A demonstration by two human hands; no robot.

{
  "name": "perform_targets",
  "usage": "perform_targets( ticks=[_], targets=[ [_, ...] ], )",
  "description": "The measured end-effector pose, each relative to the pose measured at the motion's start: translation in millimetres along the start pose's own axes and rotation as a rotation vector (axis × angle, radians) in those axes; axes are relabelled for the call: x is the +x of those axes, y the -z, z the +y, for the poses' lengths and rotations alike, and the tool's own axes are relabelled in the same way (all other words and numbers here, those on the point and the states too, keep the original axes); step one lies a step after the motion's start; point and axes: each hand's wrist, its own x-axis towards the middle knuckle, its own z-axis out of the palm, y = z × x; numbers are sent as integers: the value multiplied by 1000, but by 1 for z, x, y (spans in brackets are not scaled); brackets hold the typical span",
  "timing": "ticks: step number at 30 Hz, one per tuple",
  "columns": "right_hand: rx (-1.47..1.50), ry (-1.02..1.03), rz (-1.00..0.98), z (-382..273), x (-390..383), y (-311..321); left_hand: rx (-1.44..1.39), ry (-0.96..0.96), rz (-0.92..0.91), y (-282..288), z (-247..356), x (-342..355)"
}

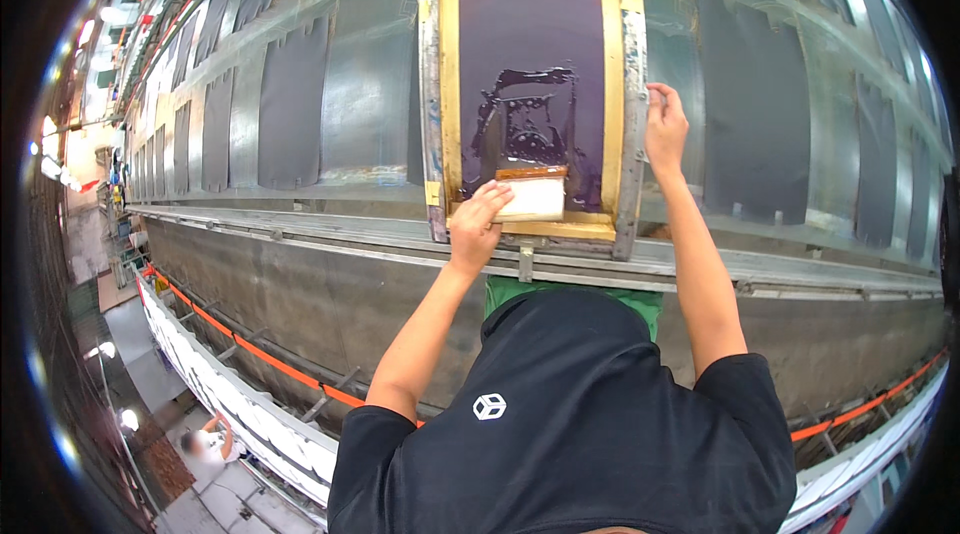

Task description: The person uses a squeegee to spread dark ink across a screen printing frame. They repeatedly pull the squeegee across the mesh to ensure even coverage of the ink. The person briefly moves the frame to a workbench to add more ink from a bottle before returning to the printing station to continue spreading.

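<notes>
A screen printing frame (630, 34) with a metal rim, yellow inner border and dark purple mesh (530, 29) lies on the long table. Glossy dark ink (530, 129) spreads over the middle and lower mesh. My left hand (478, 221) grips a white squeegee (533, 197) with an amber blade at the mesh's lower end. My right hand (664, 129) has its fingers curled on the frame's right edge, near the upper middle of that side.
The long metal table (666, 224) carries rows of dark grey cloth panels (752, 114) on both sides of the frame. A rail (390, 244) runs along its near edge. An orange strip (200, 309) runs below. Another person (215, 444) is at the lower left.
</notes>
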Motion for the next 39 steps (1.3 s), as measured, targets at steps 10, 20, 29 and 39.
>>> perform_targets(
  ticks=[10,20,29,39],
  targets=[
    [-19,68,15,-23,-28,-70,43,23,-102,51,-52,-64],
    [-345,102,-110,-9,-19,-66,160,-68,-55,37,-87,-2],
    [-654,642,-512,-112,-39,-111,17,36,-97,33,-116,145],
    [-509,591,-525,-76,-157,-73,72,8,-225,47,-83,35]
  ],
)
